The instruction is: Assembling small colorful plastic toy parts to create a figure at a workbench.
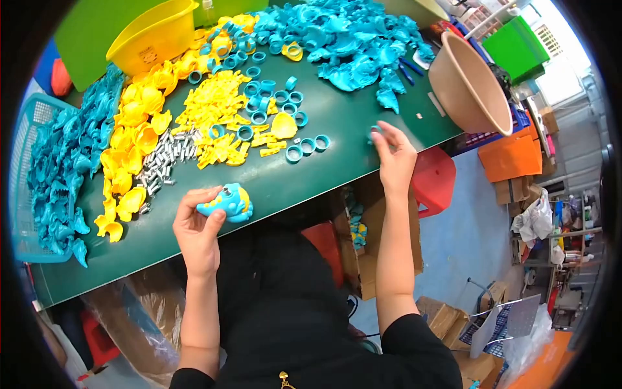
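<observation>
My left hand [199, 223] is closed around a blue toy figure [227, 202] with yellow parts, just above the table's front edge. A small metallic bit shows on the figure's top. Off to the right, my right hand [396, 155] pinches a small teal piece [374, 133], which looks like a ring but is partly hidden by the fingers. Loose teal rings [308, 145] lie on the green table [343, 123] between the hands. Beyond my left hand are a heap of small silver cylinders [167, 155], a pile of small yellow pieces [217, 107] and yellow shell-shaped parts [133, 149].
Teal molded parts [350, 39] heap at the back. More fill a blue basket [26, 227] at left. A yellow tub [152, 39] and a beige basin [470, 84] stand on the table. Below are an open cardboard box [369, 259] and a red stool [434, 181].
</observation>
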Tool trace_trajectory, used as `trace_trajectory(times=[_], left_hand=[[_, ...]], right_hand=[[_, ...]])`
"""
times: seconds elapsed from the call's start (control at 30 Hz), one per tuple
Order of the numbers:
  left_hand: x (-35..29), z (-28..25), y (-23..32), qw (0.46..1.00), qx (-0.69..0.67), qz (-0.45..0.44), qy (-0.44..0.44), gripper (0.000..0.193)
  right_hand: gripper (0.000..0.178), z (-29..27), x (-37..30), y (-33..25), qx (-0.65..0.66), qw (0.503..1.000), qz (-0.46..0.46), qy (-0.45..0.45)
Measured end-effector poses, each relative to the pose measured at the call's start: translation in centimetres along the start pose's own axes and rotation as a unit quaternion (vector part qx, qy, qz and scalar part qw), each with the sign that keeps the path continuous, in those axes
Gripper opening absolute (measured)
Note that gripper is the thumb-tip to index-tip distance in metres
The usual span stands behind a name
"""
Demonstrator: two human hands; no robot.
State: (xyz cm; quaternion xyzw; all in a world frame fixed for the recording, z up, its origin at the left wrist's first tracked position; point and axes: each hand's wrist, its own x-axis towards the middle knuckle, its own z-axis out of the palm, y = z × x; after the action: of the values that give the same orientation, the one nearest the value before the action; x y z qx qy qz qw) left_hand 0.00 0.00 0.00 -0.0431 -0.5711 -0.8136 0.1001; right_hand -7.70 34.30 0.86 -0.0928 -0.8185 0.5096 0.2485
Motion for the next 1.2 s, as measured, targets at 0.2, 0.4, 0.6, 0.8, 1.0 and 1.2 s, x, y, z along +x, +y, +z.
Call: trace_trajectory(times=[0.2, 0.4, 0.6, 0.8, 1.0, 1.2], left_hand=[[-0.5, 0.8, -0.3, 0.999, -0.05, -0.011, -0.001, 0.027], [-0.7, 0.2, 0.3, 0.999, -0.05, -0.005, -0.001, 0.027], [-0.5, 0.5, 0.3, 0.992, -0.122, -0.016, 0.007, 0.024], [-0.5, 3.0, 1.6, 0.995, 0.03, 0.035, -0.085, 0.031], [1.4, 3.4, 1.0, 0.997, 0.006, 0.072, 0.018, 0.026], [0.6, 2.0, 0.5, 0.998, 0.044, 0.02, -0.03, 0.015]], right_hand=[[0.016, 1.6, -1.4, -3.1, 0.108, 0.968, 0.076, -0.213], [0.01, 3.2, -4.0, -5.0, 0.042, 0.982, 0.016, -0.181], [0.02, 7.8, -8.4, -6.6, -0.081, 0.949, -0.247, -0.178], [0.069, 3.9, -8.4, -10.7, 0.159, 0.9, -0.074, -0.398], [0.057, 5.0, -7.0, -8.0, 0.251, 0.916, 0.03, -0.312], [0.056, 5.0, -7.8, -7.2, 0.239, 0.914, 0.036, -0.327]])
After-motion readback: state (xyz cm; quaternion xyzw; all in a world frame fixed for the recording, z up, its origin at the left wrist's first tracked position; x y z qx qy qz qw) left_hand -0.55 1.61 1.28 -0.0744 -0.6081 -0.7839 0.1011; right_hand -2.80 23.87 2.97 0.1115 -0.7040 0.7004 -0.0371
